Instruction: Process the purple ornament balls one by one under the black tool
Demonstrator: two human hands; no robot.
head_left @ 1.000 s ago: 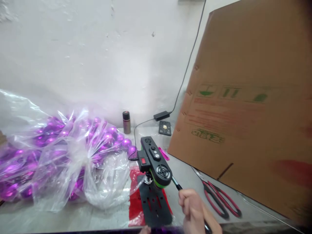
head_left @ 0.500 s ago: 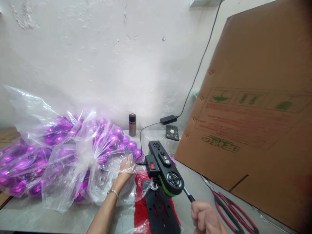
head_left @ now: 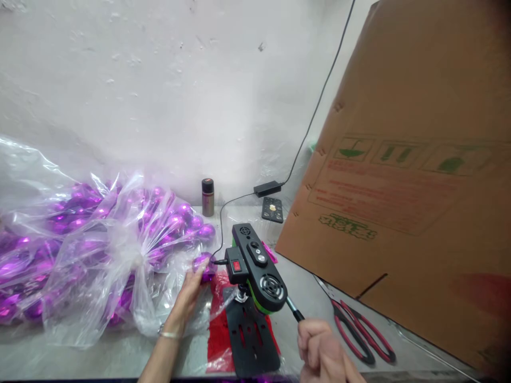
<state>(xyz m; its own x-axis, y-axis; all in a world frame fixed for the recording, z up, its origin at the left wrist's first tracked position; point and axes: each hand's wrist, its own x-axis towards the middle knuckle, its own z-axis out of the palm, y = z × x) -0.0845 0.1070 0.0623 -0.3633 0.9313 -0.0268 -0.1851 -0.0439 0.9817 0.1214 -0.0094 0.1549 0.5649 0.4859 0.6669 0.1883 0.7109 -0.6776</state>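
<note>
My left hand (head_left: 192,284) is closed around a shiny purple ball (head_left: 207,266), just left of a black device (head_left: 259,263) with a red switch and round vents. Beside that hand lies a clear plastic bag (head_left: 130,255), gathered in the middle, with many purple balls (head_left: 175,223) inside. My right hand (head_left: 323,346) is wrapped around the dark end of a thin metal lever (head_left: 294,308), which reaches to the front end of the device. A black slotted base plate (head_left: 253,340) lies beneath the device, over red plastic (head_left: 219,340).
A large cardboard box (head_left: 399,159) leans over the right side. Red-and-black handled scissors (head_left: 361,330) lie in front of it. Near the wall stand a small dark bottle (head_left: 207,198), a black power adapter (head_left: 267,189) with its cord, and a flat black card-like item (head_left: 272,209).
My left hand has drawn slightly back from the bag's opening, and a purple ball now shows in its fingers. My right hand keeps its grip on the lever; the whole view has shifted a little.
</note>
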